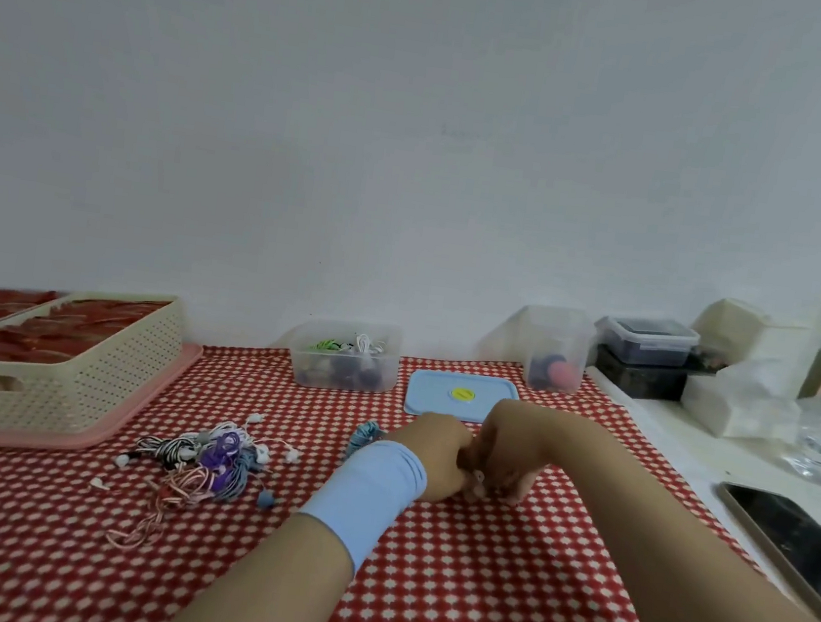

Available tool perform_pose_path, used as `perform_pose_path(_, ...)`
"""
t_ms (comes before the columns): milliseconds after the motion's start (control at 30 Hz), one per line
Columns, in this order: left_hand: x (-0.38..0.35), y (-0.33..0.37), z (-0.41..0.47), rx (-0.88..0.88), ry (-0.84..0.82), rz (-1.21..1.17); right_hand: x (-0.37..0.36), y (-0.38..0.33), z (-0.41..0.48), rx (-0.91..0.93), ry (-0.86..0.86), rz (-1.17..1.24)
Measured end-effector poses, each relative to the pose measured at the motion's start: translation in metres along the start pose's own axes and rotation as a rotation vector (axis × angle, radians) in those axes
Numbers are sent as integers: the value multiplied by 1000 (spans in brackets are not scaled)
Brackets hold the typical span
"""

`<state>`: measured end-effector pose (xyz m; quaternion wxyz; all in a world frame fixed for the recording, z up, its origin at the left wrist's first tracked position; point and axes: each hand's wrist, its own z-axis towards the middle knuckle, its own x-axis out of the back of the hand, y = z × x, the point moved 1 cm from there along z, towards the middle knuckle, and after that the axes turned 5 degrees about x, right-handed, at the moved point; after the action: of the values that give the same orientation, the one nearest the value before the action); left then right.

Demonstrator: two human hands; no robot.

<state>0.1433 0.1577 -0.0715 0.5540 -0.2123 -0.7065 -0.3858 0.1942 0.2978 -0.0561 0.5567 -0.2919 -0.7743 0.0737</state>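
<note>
both hands met low over the red checked cloth (465, 602) that covered the counter (666, 445), just in front of a pale blue lid (440, 392); the left hand (437, 456), with a light blue wristband (365, 491) on its wrist, had its fingers curled inward; the right hand (510, 452) faced it, knuckles up, fingers curled as well; between them they pinched a small white earpiece (479, 476), held just above the cloth where the two hands touched; how much of its cord they held could not be told, since the hands hid it; a blue-grey coil of cord (366, 433) lay just behind the left wrist; a tangled heap of earphones (204, 461) in white, purple, pink and striped cords lay on the cloth well to the left; behind the hands stood a clear box (346, 357) with more cords inside, beside the lid; a cream basket (81, 363) sat on a pink tray (137, 411) at the far left; a clear tub (556, 352) stood near the wall on the right; a dark phone (793, 544) lay flat at the right edge of the counter
</note>
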Motion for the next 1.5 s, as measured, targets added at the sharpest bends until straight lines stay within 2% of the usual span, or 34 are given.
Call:
perform_pose_path(433,29,-45,5,66,233,-108,13,-25,29,202,163,145)
perform_pose_path(500,31,-44,-1,32,151,-122,18,-25,21,200,198,71)
perform_pose_path(567,32,-41,-9,20,-46,-92,20,-25,10,124,156,-17)
perform_pose_path(633,28,-38,-17,38,-224,-1,16,-27,0,-26,-5,-70)
perform_pose_path(700,24,-36,-21,32,-267,51,9,-31,-7,-145,-169,-88)
perform_pose_path(800,24,-35,-21,13,-219,-22,-3,-36,-7,-118,-191,-83)
perform_pose_path(933,32,-37,-16,-1,35,16,-5,-33,0,-28,-86,-60)
perform_pose_path(1033,41,-42,-9,56,123,-40,2,-30,10,28,-3,52)
perform_pose_path(1200,45,-52,5,86,137,-54,9,-34,22,109,137,84)
perform_pose_path(1333,41,-65,12,74,202,-117,12,-30,26,147,170,88)
perform_pose_path(1433,37,-74,12,80,146,-127,15,-26,25,201,236,40)
perform_pose_path(1500,33,-80,9,93,80,-149,14,-27,24,213,204,-3)
